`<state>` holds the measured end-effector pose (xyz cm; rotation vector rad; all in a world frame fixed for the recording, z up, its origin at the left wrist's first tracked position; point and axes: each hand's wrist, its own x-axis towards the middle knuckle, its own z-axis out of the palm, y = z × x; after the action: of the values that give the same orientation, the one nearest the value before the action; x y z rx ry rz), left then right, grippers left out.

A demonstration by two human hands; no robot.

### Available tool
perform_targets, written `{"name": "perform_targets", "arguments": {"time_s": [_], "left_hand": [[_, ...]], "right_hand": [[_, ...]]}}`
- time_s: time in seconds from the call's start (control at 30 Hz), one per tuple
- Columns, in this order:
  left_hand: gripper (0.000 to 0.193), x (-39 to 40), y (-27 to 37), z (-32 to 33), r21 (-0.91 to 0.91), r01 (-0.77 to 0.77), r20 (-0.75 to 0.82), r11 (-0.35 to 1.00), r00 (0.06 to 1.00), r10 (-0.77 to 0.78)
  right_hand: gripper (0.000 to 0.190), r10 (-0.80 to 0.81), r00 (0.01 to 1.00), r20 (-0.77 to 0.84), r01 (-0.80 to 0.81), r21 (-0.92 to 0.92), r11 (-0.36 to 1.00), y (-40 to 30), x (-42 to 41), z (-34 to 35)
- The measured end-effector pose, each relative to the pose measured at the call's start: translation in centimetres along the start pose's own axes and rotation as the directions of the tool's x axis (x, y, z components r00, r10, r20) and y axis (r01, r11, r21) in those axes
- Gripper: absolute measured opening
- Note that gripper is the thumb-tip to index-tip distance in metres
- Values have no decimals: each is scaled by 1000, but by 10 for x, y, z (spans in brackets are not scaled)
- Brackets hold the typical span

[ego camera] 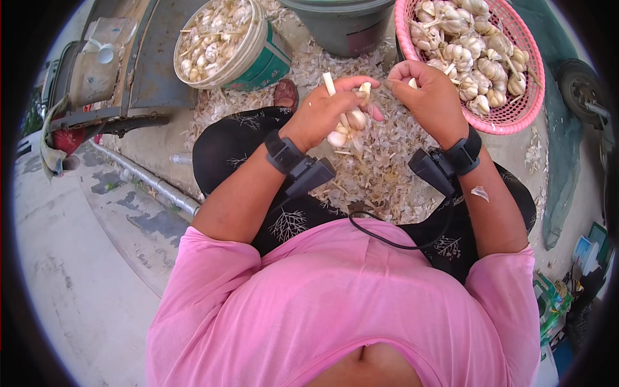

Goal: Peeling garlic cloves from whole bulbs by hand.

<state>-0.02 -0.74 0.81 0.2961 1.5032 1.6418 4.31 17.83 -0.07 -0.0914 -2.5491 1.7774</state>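
Note:
My left hand (326, 109) is closed around an opened garlic bulb (356, 119), its cut stem poking up between thumb and fingers and loose-looking cloves showing beneath. Just to the right, my right hand (425, 92) has its thumb and index finger curled together, with a pale garlic clove (413, 83) partly visible in the curl. The two hands are close but apart. Beyond the right hand, a pink plastic basket (503, 126) holds whole garlic bulbs. A white and green bucket (263, 63) at the upper left is full of garlic cloves and bits of stem.
Garlic skins (382, 169) cover the ground between my knees. A dark grey tub (343, 24) stands between bucket and basket. At the left are a metal cart bed (162, 63) and a metal pipe (150, 179). A wheel (582, 92) and green netting (561, 159) lie to the right.

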Motion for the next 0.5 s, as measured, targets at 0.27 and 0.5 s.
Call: {"name": "perform_targets", "arguments": {"time_s": [0.27, 0.5], "left_hand": [[33, 0, -5, 1, 56, 17, -95, 998, 995, -11], [33, 0, -4, -2, -11, -8, -22, 1000, 1000, 8]], "right_hand": [[13, -34, 990, 137, 37, -18, 999, 5, -11, 15], [13, 125, 970, 207, -148, 101, 984, 0, -4, 4]]}}
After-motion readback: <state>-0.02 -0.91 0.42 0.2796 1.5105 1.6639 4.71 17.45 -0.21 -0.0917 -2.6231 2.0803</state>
